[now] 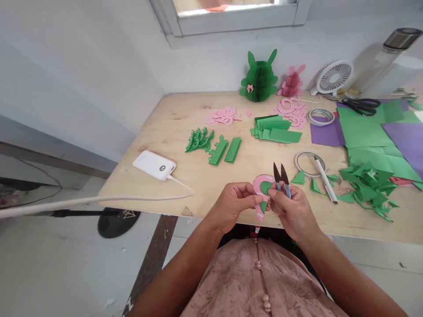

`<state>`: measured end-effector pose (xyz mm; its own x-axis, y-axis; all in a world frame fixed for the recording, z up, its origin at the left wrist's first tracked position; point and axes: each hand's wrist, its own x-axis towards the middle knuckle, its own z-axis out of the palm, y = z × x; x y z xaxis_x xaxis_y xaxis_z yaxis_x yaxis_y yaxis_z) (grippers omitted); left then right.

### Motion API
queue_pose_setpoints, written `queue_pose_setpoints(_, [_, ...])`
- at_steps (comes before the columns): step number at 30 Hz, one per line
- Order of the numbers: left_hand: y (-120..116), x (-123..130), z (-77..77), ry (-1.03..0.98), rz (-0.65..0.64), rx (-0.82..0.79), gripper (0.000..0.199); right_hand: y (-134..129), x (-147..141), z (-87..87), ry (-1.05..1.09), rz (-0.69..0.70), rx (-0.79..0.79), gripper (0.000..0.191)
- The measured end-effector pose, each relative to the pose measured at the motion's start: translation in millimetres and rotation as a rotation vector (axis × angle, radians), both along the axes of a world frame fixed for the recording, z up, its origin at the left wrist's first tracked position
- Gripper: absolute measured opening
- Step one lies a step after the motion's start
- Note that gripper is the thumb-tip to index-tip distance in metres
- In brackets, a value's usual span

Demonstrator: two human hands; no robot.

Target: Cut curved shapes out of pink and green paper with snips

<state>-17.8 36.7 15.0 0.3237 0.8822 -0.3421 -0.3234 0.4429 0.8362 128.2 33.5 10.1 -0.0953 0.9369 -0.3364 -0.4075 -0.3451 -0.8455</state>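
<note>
Left hand (233,204): thumb and fingers pinching the left side of a pink paper piece (257,184), curved at top. Right hand (294,211): thumb and fingertips at the right side of the green paper piece (265,188) set in the curve; snips (284,176) also held in this hand, blades parted, pointing toward the far edge. Both paper pieces sit between the hands, over the near edge of the table (205,180). Whether green is glued to or just laid against pink: can't tell.

Just beyond the right hand: a thin ring (296,163) with a white pen (325,179) across it, then green scraps (368,187) toward the near right. Mid-table: green strips (277,130), folded green cutouts (200,140) left of them. Pink cutouts (223,116) in two heaps behind. White power bank (154,164) near the left edge, cable plugged in. Far edge, left to right: green paper rabbit (259,83), pink paper rabbit (291,83), white fan (333,78). Right part of table: tape roll (310,116) on a purple sheet (327,134), black scissors (360,105) on green sheets (360,127).
</note>
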Motion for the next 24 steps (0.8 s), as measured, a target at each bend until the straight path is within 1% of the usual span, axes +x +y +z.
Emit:
queue_pose_setpoints(3, [0.3, -0.4, -0.2, -0.01, 0.0, 0.004, 0.022, -0.7, -0.1, 0.8, -0.042, -0.031, 0.005, 0.02])
queue_pose_setpoints(9, [0.7, -2.4, 2.9, -0.028, -0.015, -0.009, 0.023, 5.9, 3.0, 7.4, -0.081, -0.115, 0.017, 0.023])
queue_pose_setpoints(11, [0.5, -2.9, 3.0, -0.021, -0.002, -0.002, 0.023, 9.8, 6.2, 5.9, -0.111, -0.151, 0.028, 0.024])
queue_pose_setpoints(14, [-0.1, -2.8, 2.3, -0.018, 0.025, 0.026, 0.022, 14.0, 12.9, -1.2, -0.187, -0.197, 0.043, 0.024])
queue_pose_setpoints(17, [-0.2, -2.6, 1.8, -0.016, 0.047, 0.033, 0.02, 12.4, 20.3, -8.7, -0.251, -0.153, 0.036, 0.034])
queue_pose_setpoints(19, [0.2, -2.6, 2.1, -0.007, 0.063, 0.015, 0.019, 8.2, 25.5, -11.3, -0.277, -0.088, 0.051, 0.037])
queue_pose_setpoints(21, [0.8, -3.0, 2.7, 0.006, 0.08, -0.003, 0.019, 3.0, 31.1, -11.7, -0.292, 0.015, 0.095, 0.035])
queue_pose_setpoints(24, [1.6, -3.9, 3.4, 0.026, 0.085, -0.006, 0.02, -3.1, 39.6, -9.5, -0.379, 0.196, 0.141, 0.043])
